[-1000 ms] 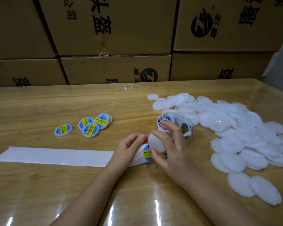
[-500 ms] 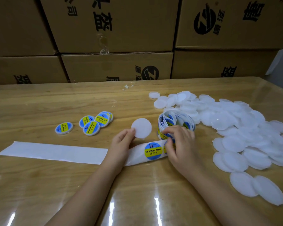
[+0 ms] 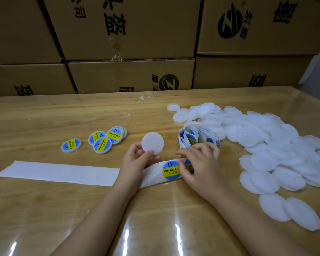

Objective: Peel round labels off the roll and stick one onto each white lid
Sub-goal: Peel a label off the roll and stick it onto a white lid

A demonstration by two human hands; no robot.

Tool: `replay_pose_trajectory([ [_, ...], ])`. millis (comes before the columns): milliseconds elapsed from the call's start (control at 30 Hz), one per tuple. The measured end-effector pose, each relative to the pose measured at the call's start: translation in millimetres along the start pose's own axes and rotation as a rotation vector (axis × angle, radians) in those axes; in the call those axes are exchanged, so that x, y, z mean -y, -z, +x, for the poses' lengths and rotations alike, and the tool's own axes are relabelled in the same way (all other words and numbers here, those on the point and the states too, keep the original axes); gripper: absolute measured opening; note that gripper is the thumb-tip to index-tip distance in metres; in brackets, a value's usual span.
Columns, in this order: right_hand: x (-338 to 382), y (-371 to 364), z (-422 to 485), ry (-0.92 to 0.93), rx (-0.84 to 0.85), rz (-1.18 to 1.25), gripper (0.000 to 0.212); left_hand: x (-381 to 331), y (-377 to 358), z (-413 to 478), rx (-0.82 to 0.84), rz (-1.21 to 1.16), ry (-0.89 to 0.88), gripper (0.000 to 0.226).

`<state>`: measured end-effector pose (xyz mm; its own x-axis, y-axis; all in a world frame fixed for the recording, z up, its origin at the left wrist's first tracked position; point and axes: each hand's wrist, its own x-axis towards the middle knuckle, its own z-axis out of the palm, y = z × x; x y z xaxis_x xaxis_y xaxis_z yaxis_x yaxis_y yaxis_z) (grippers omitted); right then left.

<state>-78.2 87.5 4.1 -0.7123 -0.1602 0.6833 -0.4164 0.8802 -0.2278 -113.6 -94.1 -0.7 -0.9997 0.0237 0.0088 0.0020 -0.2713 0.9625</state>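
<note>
Blank white lid (image 3: 152,143) pinched upright between left hand's (image 3: 137,160) thumb and fingertips, right hand (image 3: 199,163) alongside, curled fingers pinching a round label (image 3: 188,165) on the backing strip (image 3: 59,172), roll (image 3: 198,137) just beyond, lid pile (image 3: 266,141) crowding its right, bare table (image 3: 155,218) nearer

1. We took this for a small packing workroom or stockroom.
2. Behind the wooden table (image 3: 44,117), printed cardboard cartons (image 3: 129,28) stood stacked like a wall.
3. On the table lay a heap of white lids (image 3: 266,137) and a few labelled ones (image 3: 102,145).
</note>
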Motion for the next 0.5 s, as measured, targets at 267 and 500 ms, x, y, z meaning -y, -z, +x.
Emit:
replay_pose_trajectory([
  [267, 2, -1, -1, 0.029, -0.008, 0.026, 0.024, 0, -9, -7, 0.03, 0.364, -0.3, 0.022],
  [500, 2, 0, -1, 0.065, 0.0, 0.062, 0.018, 9, -9, -8, 0.023, 0.576, -0.347, 0.015],
])
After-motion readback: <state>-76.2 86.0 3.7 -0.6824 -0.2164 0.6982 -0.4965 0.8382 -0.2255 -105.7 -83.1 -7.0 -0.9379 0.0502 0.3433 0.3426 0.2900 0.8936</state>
